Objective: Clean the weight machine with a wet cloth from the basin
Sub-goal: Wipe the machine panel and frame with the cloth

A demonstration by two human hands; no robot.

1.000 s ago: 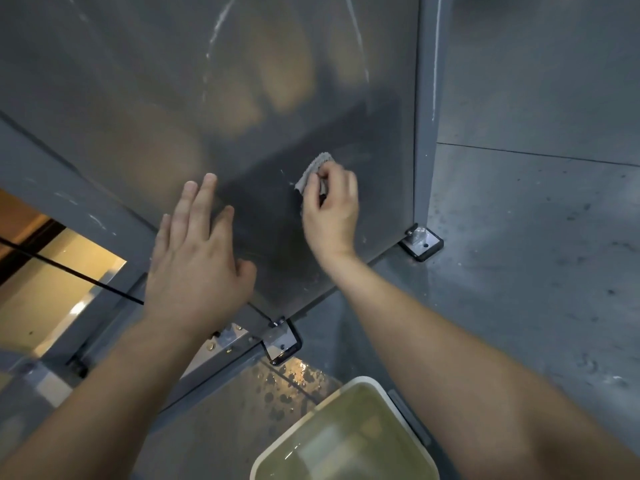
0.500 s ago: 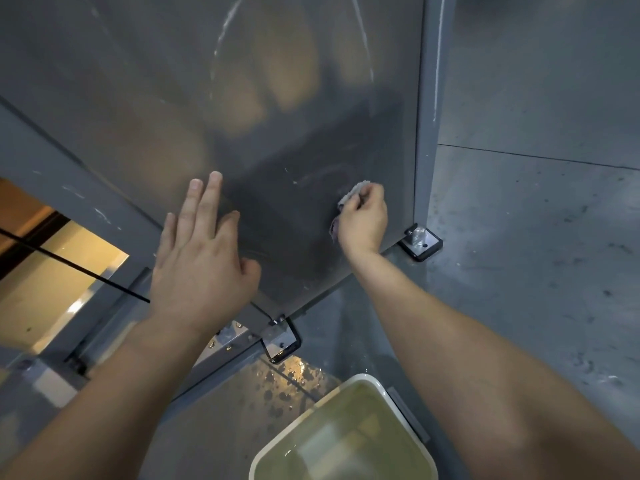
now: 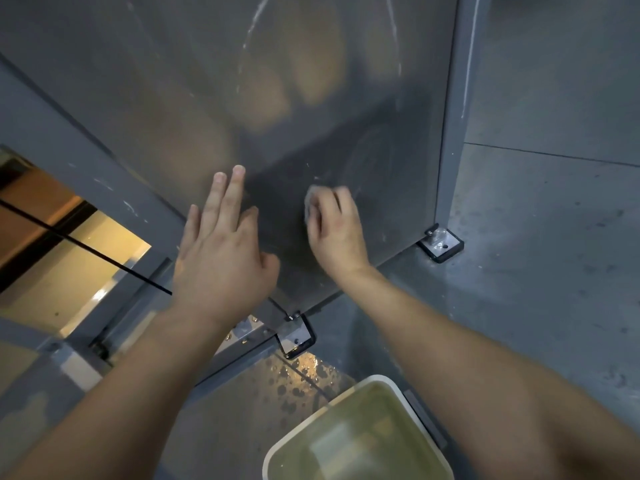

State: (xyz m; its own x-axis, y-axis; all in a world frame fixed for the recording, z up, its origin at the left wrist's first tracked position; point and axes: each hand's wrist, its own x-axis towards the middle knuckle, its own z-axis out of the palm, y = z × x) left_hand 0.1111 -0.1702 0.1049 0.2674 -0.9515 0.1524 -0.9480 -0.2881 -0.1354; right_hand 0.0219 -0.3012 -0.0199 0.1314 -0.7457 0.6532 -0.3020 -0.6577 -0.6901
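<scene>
Right hand (image 3: 337, 233): grip clamped on the grey cloth (image 3: 311, 201), pressed low on the weight machine's shield panel (image 3: 346, 98). Left hand (image 3: 221, 261): grip apart, flat on the panel alongside. Hazard: the full basin (image 3: 375, 378) sits just below the forearms; a dropped elbow would likely slop it.

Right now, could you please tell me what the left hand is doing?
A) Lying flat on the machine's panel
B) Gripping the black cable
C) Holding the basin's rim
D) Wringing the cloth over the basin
A: the left hand lies with straight fingers against the weight machine's panel, while the right hand holds the cloth to the same panel.
</scene>
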